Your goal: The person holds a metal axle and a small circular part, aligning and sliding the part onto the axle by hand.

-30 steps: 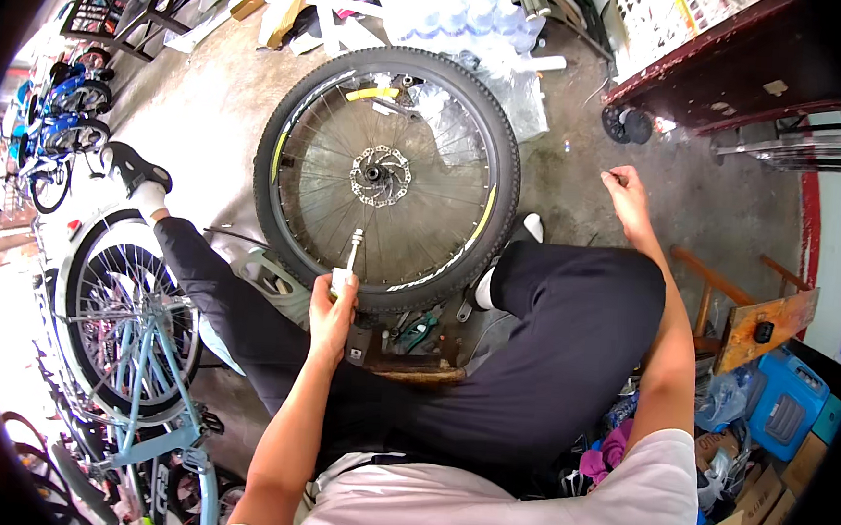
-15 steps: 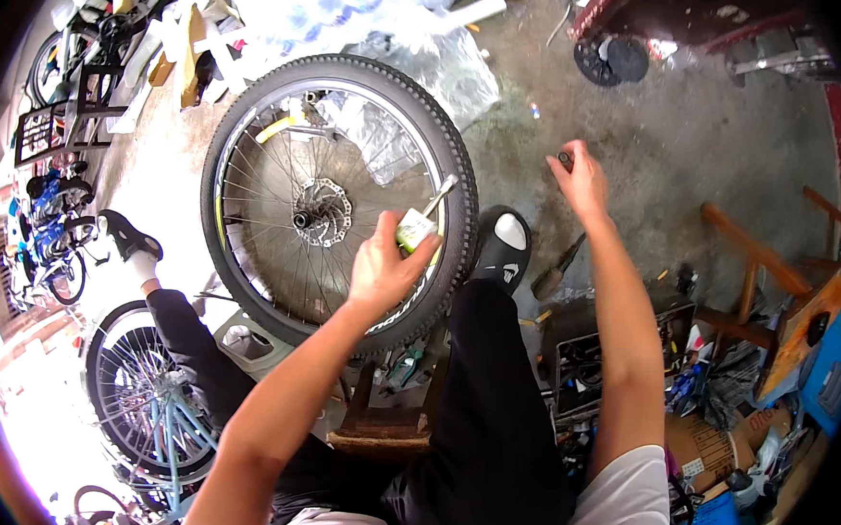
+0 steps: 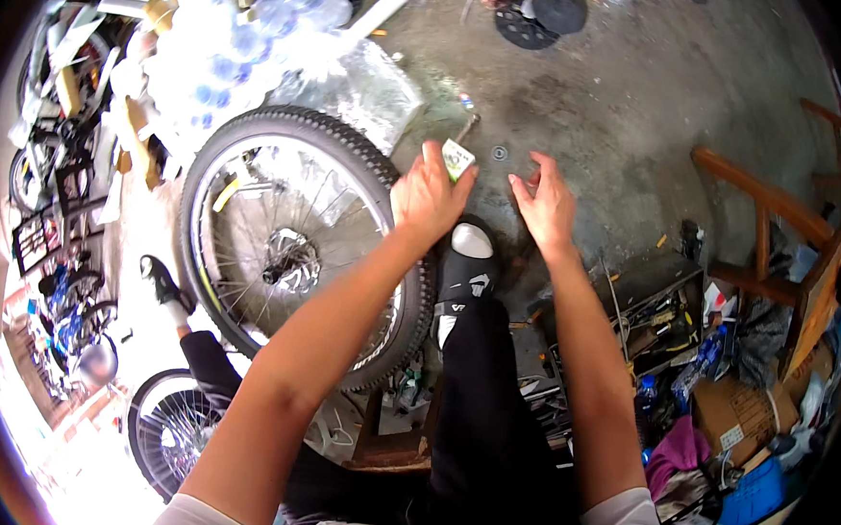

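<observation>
My left hand (image 3: 426,197) grips a small white-and-green packet (image 3: 458,159), from which a slim metal-looking piece juts out at the top. That hand hovers over the right edge of a bicycle wheel (image 3: 194,220) with a knobby black tyre and a disc rotor at the hub. Across from it, my right hand (image 3: 546,208) has its fingers apart with nothing between them. A small round grey ring-like piece (image 3: 499,154) shows between the two hands; I cannot tell whether it lies on the floor or is in the air.
Below the hands is my shoe (image 3: 468,270). A toolbox (image 3: 662,325) with loose tools stands at the right, beside a wooden stool (image 3: 766,202). Wrapped plastic bottles (image 3: 230,68) lie at the back left; dark discs (image 3: 542,15) lie at the far side.
The view has shifted right. My right hand has let go of the small dark round piece and opened. My left hand has moved off the spokes toward the right, still gripping the packet.
</observation>
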A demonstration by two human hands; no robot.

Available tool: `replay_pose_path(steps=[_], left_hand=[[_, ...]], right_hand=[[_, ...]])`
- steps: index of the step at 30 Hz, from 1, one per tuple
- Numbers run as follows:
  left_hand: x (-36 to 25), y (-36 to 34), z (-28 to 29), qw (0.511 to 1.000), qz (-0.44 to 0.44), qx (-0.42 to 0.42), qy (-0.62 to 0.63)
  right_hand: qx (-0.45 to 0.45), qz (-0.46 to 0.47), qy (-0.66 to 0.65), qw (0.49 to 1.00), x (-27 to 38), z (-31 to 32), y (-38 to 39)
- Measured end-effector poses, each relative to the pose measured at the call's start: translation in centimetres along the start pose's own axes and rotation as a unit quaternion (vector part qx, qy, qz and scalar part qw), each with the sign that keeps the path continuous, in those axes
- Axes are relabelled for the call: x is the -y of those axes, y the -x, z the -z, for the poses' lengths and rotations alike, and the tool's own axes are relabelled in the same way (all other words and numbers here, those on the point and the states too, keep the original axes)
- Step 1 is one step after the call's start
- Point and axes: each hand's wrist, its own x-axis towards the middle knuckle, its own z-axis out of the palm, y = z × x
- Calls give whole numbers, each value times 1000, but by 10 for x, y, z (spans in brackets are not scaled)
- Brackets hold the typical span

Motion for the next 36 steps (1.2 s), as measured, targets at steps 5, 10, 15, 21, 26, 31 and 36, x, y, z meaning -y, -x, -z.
replay_pose_path(steps=[5, 10, 15, 21, 26, 31, 36], left_hand=[[0, -45, -32, 996, -58, -3, -61], [1, -46, -37, 993, -93, -25, -74], [-4, -28, -31, 977, -159, -84, -111], [1, -19, -38, 980, -142, -13, -139], [9, -36, -49, 982, -119, -103, -107], [1, -65, -52, 986, -106, -27, -129], [-9, -76, -39, 981, -147, -63, -105]], right_hand=[[-41, -55, -54, 996, 9, 1, 13], [-56, -82, -122, 988, 13, -13, 13], [-64, -99, -106, 987, 13, -20, 7], [-60, -107, -92, 988, 6, -16, 4], [-54, -118, -105, 986, 3, -12, 7], [-59, -135, -165, 975, 13, -10, 13], [-65, -154, -271, 948, 10, -8, 13]])
